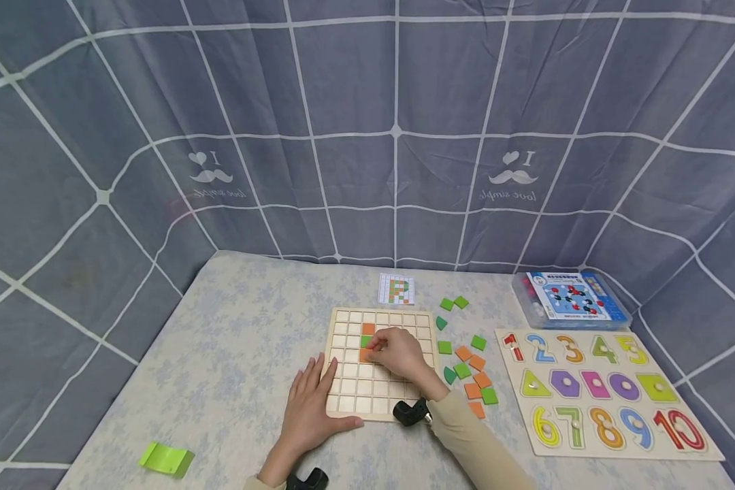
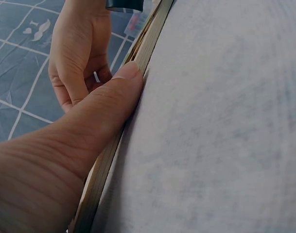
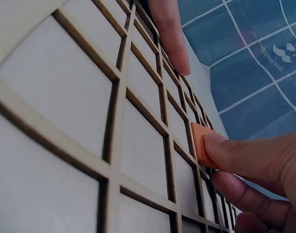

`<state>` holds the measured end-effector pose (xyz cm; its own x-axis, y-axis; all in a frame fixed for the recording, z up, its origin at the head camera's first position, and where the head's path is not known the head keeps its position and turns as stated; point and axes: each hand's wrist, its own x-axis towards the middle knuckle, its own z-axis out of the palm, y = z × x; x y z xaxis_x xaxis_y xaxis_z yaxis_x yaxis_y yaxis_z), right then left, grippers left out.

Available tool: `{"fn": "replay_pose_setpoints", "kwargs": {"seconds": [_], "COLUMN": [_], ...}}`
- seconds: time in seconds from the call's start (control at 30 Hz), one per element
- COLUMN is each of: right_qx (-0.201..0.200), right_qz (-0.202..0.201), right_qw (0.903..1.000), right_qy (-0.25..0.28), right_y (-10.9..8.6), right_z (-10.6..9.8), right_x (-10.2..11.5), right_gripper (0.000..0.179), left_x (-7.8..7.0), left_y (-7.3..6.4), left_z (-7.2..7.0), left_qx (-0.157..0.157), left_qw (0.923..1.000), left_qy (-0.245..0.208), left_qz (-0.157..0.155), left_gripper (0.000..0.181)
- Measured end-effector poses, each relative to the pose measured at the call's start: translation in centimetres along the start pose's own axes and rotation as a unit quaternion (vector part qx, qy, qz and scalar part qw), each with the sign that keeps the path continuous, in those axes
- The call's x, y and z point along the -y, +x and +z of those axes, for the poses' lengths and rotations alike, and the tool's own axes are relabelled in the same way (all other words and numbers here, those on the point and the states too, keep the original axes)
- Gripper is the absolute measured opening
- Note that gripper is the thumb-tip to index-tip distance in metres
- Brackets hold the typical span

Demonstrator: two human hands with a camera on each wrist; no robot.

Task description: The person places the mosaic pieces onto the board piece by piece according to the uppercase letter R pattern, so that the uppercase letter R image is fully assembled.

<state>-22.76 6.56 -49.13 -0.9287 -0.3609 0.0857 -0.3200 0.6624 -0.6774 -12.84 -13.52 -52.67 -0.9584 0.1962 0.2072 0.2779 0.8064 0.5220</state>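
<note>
A wooden grid board [image 1: 356, 403] lies flat on the table. My left hand [image 1: 309, 405] rests at its lower left corner, fingers straight along the left side; in the left wrist view the thumb [image 2: 106, 99] presses against the board's edge. Over the middle of the grid, my right hand [image 1: 399, 350] pinches an orange square tile [image 3: 200, 143] between thumb and fingers, tilted against the grid in the right wrist view. Above it in the same column sit a green tile [image 1: 365, 341] and another orange tile [image 1: 368, 329].
Loose orange tiles [image 1: 473, 391] and green tiles [image 1: 488, 395] lie right of the board. Behind it is a pattern card [image 1: 397, 289]. Farther right are a number puzzle [image 1: 588, 401] and a plastic box [image 1: 569, 299]. A bright green block [image 1: 166, 459] stands front left.
</note>
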Motion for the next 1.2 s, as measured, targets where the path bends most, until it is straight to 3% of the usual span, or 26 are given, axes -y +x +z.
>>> {"fn": "replay_pose_setpoints", "kwargs": {"seconds": [0.9,1.2], "right_qx": [-0.003,-0.028], "right_qz": [-0.019,-0.029], "right_qw": [0.9994,0.9990], "right_qy": [-0.029,0.018], "right_y": [-0.5,-1.0], "right_z": [-0.1,-0.6], "right_x": [0.1,-0.9], "right_gripper": [0.007,0.011], "left_x": [0.0,0.1], "left_y": [-0.1,0.0], "left_z": [0.0,0.0], "left_qx": [-0.007,0.000], "left_qw": [1.0000,1.0000], "left_qy": [-0.003,-0.004], "left_qz": [0.006,-0.003], "left_gripper": [0.112,0.112]}}
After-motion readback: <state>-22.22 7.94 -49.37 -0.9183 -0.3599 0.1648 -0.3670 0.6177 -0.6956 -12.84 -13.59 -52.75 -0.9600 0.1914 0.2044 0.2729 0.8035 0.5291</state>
